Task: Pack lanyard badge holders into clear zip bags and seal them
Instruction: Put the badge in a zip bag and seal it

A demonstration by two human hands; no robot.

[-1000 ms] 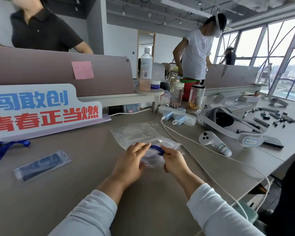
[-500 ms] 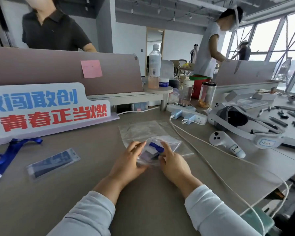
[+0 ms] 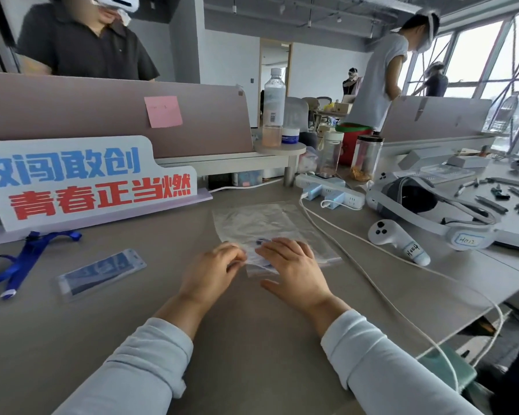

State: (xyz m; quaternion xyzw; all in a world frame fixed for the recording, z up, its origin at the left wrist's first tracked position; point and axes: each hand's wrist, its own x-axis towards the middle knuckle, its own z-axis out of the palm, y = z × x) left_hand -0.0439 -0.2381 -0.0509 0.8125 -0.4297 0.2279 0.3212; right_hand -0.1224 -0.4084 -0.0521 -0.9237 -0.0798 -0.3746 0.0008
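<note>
Fingers [image 3: 271, 247] of the right hand [image 3: 294, 265] press flat on the limp, slippery zip bag [image 3: 255, 269] while the left hand [image 3: 210, 268] pinches its edge; grip should suit the likely stiffer zip strip.

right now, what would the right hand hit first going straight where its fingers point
Probably only the flat clear zip bags ahead of the right hand, then the slogan sign; depth unclear.

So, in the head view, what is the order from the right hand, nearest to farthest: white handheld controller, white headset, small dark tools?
Measured from the right hand:
1. the white handheld controller, just to its right.
2. the white headset, behind the controller and further right.
3. the small dark tools, at the far right.
</note>
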